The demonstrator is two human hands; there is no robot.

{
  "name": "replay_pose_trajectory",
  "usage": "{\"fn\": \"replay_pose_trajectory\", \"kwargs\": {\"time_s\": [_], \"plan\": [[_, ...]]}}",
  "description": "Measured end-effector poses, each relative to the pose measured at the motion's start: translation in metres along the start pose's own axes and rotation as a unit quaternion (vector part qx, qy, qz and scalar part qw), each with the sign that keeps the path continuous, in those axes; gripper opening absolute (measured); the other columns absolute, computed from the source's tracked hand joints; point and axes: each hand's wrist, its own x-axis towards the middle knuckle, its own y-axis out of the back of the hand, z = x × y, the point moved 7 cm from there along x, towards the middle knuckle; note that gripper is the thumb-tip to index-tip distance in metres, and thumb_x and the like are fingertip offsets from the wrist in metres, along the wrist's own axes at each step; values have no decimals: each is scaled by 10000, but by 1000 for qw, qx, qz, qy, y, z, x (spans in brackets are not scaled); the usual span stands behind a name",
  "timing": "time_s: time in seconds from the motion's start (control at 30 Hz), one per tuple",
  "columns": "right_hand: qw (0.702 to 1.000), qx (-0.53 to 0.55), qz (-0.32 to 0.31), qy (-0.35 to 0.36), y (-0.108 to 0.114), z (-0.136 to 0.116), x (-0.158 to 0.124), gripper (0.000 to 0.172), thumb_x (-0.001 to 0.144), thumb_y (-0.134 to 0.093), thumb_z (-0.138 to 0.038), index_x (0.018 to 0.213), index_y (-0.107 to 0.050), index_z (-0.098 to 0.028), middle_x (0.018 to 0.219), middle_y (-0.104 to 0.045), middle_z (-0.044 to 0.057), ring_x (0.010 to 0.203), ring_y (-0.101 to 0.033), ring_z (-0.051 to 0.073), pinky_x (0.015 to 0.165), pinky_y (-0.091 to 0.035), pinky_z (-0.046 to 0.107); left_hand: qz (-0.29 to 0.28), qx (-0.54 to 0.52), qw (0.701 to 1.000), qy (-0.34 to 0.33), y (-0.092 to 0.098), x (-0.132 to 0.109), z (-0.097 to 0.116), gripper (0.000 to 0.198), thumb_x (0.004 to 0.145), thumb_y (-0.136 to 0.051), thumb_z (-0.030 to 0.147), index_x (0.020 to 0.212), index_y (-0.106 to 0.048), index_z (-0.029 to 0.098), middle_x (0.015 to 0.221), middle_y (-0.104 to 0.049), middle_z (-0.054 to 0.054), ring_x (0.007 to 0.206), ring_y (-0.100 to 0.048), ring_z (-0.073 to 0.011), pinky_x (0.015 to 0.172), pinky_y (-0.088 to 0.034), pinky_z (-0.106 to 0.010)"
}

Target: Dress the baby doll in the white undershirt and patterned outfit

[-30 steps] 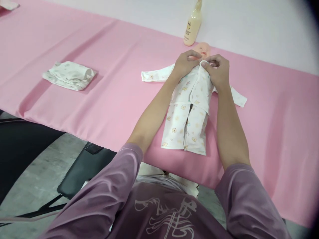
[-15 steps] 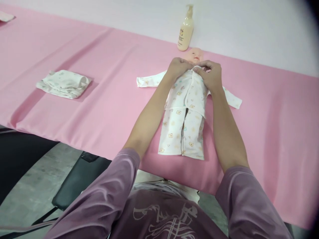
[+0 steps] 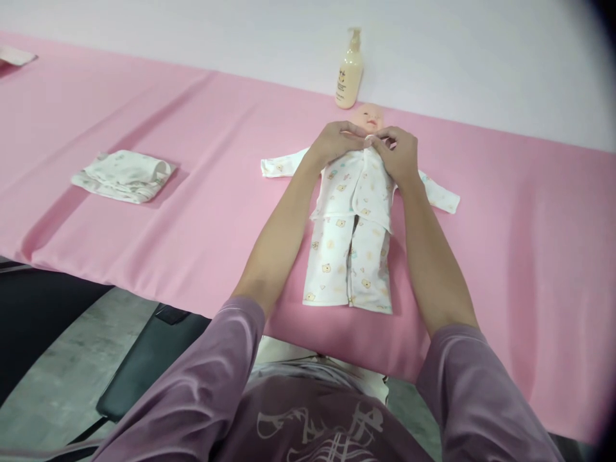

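Observation:
A baby doll (image 3: 369, 117) lies on its back, dressed in a white printed baby shirt (image 3: 344, 186) and matching trousers (image 3: 327, 263). The shirt's sleeves are spread out to both sides. At the collar, just below the doll's chin, my left hand (image 3: 339, 141) pinches the shirt's edge. My right hand (image 3: 400, 151) grips the other front edge at the same spot, its thumb and fingers pressed together. Whether a fastener sits between the fingertips is hidden. Lower down, the shirt front overlaps and lies over the top of the trousers.
Behind the doll's head stands a cream pump bottle (image 3: 350, 74) near the wall. A folded printed cloth (image 3: 124, 176) lies to the left on the pink table cover (image 3: 202, 218). Below the table's front edge is a dark chair (image 3: 149, 359). A pale flat object (image 3: 17, 56) is at the far left.
The whole view has shifted slightly, so things sit a little lower. Both hands stay at the collar, with only small finger movements.

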Motion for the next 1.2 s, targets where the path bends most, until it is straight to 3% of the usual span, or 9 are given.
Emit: {"fn": "replay_pose_trajectory", "kwargs": {"time_s": [0.1, 0.27, 0.5, 0.77, 0.93, 1.2], "plan": [[999, 33, -3, -19, -1, 2, -2, 447, 1076, -815, -730, 1105, -873, -288, 1225, -862, 110, 1144, -779, 320, 1115, -636, 498, -1, 14, 1000, 0, 1, 0, 0, 283, 843, -1018, 234, 1076, -862, 193, 1084, -905, -76, 1164, -864, -284, 1157, -661, -428], [995, 89, -21, -50, 2, 0, -5, 474, 994, -914, -737, 1094, -878, -275, 1145, -856, 62, 1106, -773, 293, 1102, -633, 484, -9, 15, 1000, 11, -1, 0, -2, 299, 829, -964, 143, 1110, -874, 192, 1156, -905, -92, 1232, -847, -301, 1184, -653, -441], [987, 124, -94, -50, 9, -4, -10, 490, 1016, -942, -720, 1204, -871, -273, 1179, -857, 49, 1124, -721, 264, 1166, -614, 482, 38, 65, 997, -8, -2, 0, 3, 250, 829, -839, 91, 1063, -854, 176, 1086, -863, -78, 1210, -813, -319, 1180, -624, -452], [987, 138, -58, -65, 7, -7, -7, 600, 840, -1046, -759, 1128, -882, -259, 1067, -824, 56, 1102, -759, 295, 1118, -638, 492, 80, 115, 990, -26, -7, -3, 5, 186, 849, -813, 116, 1022, -800, 183, 1076, -859, -81, 1196, -807, -304, 1169, -633, -417], [987, 136, -53, -66, 8, -8, -8, 659, 784, -1036, -859, 1079, -900, -286, 1056, -840, 62, 1117, -763, 316, 1112, -651, 511, 63, 139, 988, -30, -5, -10, 12, 203, 848, -899, 175, 1015, -785, 192, 1048, -840, -98, 1206, -802, -327, 1154, -639, -427], [988, 131, -58, -56, 10, -9, -8, 664, 793, -1016, -887, 1054, -905, -286, 1049, -848, 71, 1098, -771, 320, 1098, -667, 518, 79, 159, 984, -29, -9, -10, 13, 190, 843, -869, 129, 884, -708, 223, 955, -783, -61, 1151, -763, -300, 1126, -636, -409]]}}
